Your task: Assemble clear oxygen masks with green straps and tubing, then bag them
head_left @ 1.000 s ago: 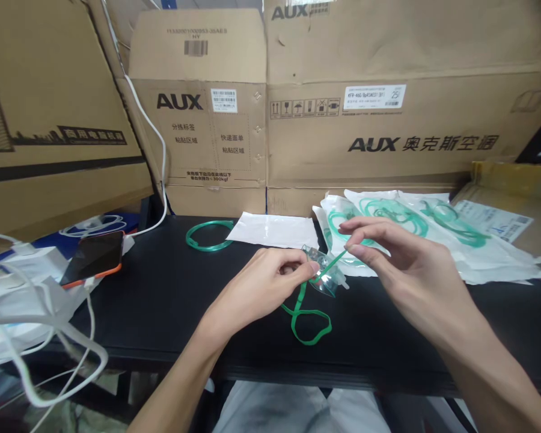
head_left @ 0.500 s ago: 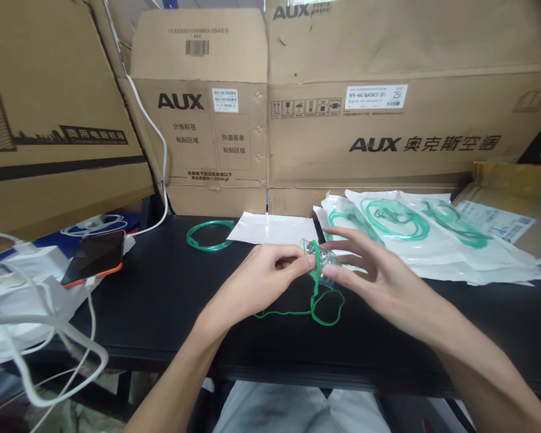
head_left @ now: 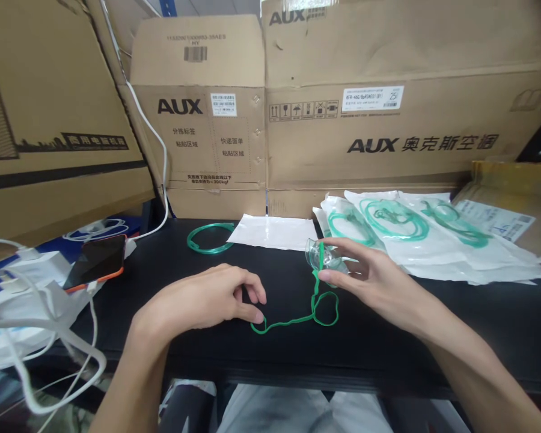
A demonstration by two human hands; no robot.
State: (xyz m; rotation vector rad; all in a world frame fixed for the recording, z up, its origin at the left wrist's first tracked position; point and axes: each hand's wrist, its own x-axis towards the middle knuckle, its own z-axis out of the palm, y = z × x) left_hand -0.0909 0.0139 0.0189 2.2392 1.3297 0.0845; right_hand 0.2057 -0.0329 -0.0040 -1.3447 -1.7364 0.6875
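Note:
My right hand (head_left: 369, 270) holds a small clear oxygen mask (head_left: 331, 258) between thumb and fingers, above the black table. A green elastic strap (head_left: 315, 300) hangs from the mask, makes a loop on the table and runs left. My left hand (head_left: 220, 304) is low over the table by the strap's left end, thumb tip against or just above it. Its index finger and thumb are apart, with the other fingers curled and partly hidden.
Coiled green tubing (head_left: 211, 237) lies beside a flat white pouch (head_left: 273, 231). Several packaged green tubing sets (head_left: 397, 222) are piled at right. A phone (head_left: 97, 264), white chargers and cables (head_left: 45, 325) crowd the left. Cardboard boxes (head_left: 379, 168) stand behind the table (head_left: 198, 352).
My left hand has left the mask and moved left and down to the strap's end. My right hand keeps the mask, which is now more exposed.

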